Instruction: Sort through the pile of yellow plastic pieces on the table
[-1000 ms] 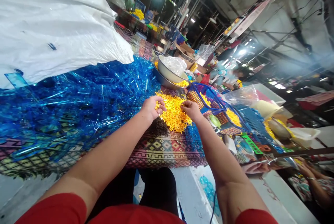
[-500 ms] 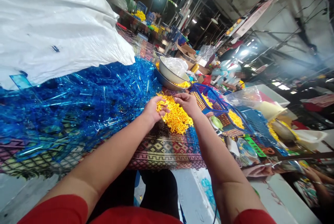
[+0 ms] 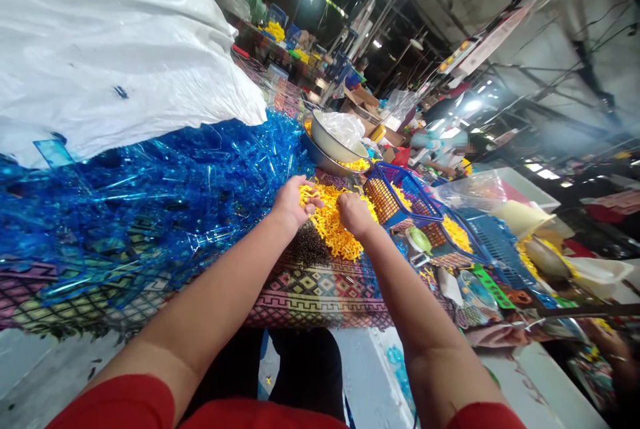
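Note:
A heap of small yellow plastic pieces (image 3: 334, 234) lies on a patterned cloth (image 3: 320, 285). At its left edge, my left hand (image 3: 293, 205) is turned palm up, its fingers curled around several of the yellow pieces. My right hand (image 3: 356, 214) is closed with its knuckles up over the right side of the heap. Its fingertips point down among the pieces and are hidden, so what they pinch cannot be made out. Below the left hand is a pile of small dark bits (image 3: 309, 245), touching the yellow heap.
Blue clear plastic pieces (image 3: 200, 179) cover the left, under a big white sack (image 3: 125, 49). Behind the heap stand stacked bowls (image 3: 330, 142). To the right are a blue basket (image 3: 400, 179) with yellow pieces and a green round object (image 3: 419, 240). A co-worker's arm (image 3: 613, 342) shows far right.
My right hand has lowered from above the heap onto the pieces, its fingers closing. My left hand stays nearly in place with yellow pieces in it. The view has shifted slightly.

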The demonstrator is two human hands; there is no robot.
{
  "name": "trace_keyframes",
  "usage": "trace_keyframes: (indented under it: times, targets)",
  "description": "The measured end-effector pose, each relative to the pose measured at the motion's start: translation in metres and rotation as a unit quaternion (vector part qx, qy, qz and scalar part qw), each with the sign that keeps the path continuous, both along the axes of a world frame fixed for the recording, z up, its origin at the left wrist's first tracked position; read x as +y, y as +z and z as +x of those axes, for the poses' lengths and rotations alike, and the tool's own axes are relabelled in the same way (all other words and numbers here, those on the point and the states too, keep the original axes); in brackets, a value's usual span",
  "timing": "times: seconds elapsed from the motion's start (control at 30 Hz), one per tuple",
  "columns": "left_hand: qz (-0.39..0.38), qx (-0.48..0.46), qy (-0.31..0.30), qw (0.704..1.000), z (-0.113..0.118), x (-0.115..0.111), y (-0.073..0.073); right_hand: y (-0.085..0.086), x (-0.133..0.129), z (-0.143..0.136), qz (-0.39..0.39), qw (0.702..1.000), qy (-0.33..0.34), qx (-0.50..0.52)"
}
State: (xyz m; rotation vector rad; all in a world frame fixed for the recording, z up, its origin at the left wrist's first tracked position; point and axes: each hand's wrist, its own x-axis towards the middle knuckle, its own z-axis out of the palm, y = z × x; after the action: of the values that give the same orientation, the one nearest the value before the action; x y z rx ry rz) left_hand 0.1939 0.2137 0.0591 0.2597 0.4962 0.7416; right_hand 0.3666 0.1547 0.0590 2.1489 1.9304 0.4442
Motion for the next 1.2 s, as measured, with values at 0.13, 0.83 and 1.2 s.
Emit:
trace_keyframes:
  times: [0.13, 0.83, 1.2]
  targets:
    - [-0.019, 0.044, -0.035, 0.998, 0.007, -0.01, -0.002, 0.014, 0.001, -0.001, 0.088, 0.986, 0.034, 0.134]
    - [-0.02, 0.053, 0.037, 0.998, -0.001, 0.0, 0.003, 0.011, 0.014, -0.002, 0.11, 0.982, -0.015, 0.151]
    - [-0.054, -0.034, 0.068, 0.996, -0.018, 0.018, 0.008, -0.002, 0.01, -0.036, -0.052, 0.991, 0.098, 0.072]
